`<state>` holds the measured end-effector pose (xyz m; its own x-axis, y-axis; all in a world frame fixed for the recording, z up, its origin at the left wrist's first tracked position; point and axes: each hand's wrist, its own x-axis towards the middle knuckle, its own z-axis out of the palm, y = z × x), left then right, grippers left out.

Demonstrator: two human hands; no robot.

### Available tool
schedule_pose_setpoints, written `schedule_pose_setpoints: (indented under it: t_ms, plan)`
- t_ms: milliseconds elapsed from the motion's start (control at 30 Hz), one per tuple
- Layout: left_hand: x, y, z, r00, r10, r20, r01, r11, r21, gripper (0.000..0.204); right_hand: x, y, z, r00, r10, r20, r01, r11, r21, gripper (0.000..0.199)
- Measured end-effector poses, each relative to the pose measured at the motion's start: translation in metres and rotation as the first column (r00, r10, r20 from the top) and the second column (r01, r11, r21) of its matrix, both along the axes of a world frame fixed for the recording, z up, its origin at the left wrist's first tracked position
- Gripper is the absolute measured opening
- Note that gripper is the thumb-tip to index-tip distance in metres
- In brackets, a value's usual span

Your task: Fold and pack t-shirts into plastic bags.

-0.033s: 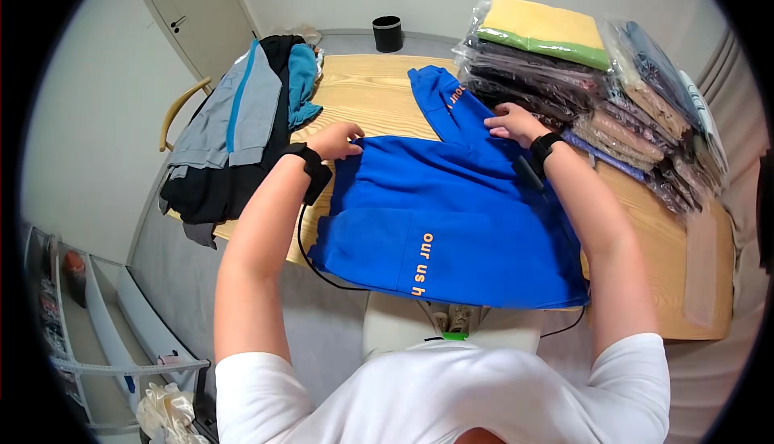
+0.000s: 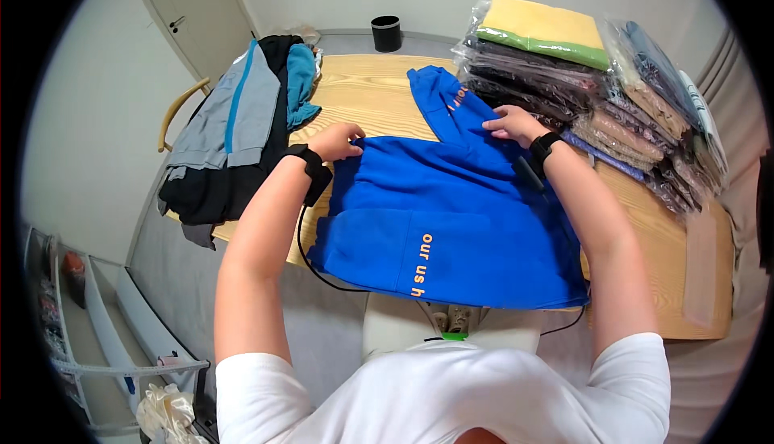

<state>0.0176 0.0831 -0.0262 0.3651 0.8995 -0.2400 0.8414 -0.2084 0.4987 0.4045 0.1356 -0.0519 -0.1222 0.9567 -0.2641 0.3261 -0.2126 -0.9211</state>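
Note:
A bright blue sweatshirt (image 2: 451, 226) with orange lettering lies spread on the wooden table (image 2: 363, 93), its lower edge hanging over the near side. One sleeve (image 2: 439, 93) stretches away toward the far side. My left hand (image 2: 339, 141) pinches the garment's upper left edge. My right hand (image 2: 512, 124) grips the fabric where the sleeve meets the body. Both wrists wear black bands, and a thin black cable (image 2: 310, 262) hangs from the left one.
A heap of grey, black and teal clothes (image 2: 238, 129) lies on the table's left end, over a wooden chair (image 2: 179, 105). Several stacks of bagged folded garments (image 2: 597, 81) fill the right side. A black bin (image 2: 386, 33) stands beyond the table. A white rack (image 2: 97, 323) stands at lower left.

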Motion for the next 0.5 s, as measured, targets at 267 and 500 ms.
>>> schedule_pose_setpoints:
  t_ms: [267, 500]
  plan:
    - [-0.002, -0.010, 0.002, 0.988, -0.144, -0.060, 0.155, 0.931, 0.330, 0.031, 0.031, -0.029, 0.052, 0.808, -0.558, 0.188, 0.102, 0.447, 0.889, 0.025]
    - [0.004, -0.042, 0.021, 0.948, -0.257, -0.187, 0.317, 0.808, 0.497, 0.024, 0.068, -0.099, 0.082, 0.973, -0.228, 0.031, 0.186, 0.860, 0.475, 0.024]
